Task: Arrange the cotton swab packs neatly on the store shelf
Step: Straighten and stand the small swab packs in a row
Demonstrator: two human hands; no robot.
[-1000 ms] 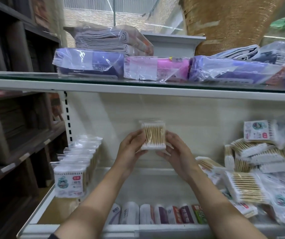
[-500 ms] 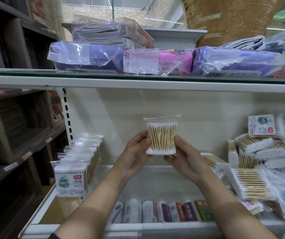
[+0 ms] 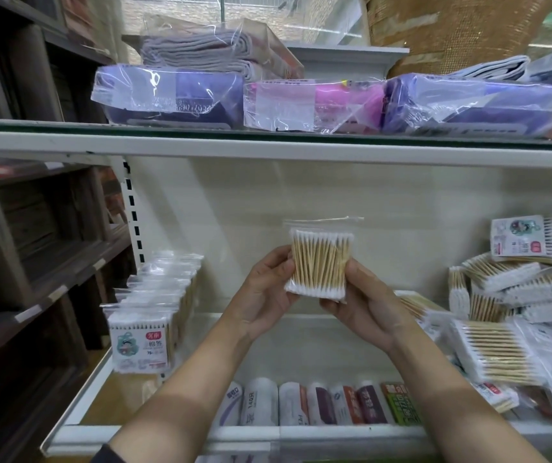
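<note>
1. Above the bare middle of the shelf [image 3: 301, 342], holding one clear cotton swab pack [image 3: 319, 264] upright in the air, well apart from the shelf floor.
2. Pinching its left edge with the curled fingers of the left hand [image 3: 264, 295]; cradling its right edge and lower corner with the curled fingers of the right hand [image 3: 364, 302].
3. Showing the plain back of the pack toward the camera, judging by the bare wooden sticks and no label in sight.
4. Standing already at the far left: a neat row of packs [image 3: 154, 315], labels facing near, one behind another.
5. Lying at the right: a loose heap of packs [image 3: 508, 315], tilted and overlapping.
6. Probably checking orientation before placing, with most of the sorting not yet done.
7. Doing it well likely meaning: turning the label side near, keeping the zip top up, gripping by the edges to avoid crushing the cotton tips.
8. Then starting a second row just beside the first, bottoms level, fronts flush with the near edge.
9. Avoiding a nudge to the standing row, which looks easy to topple.
</note>
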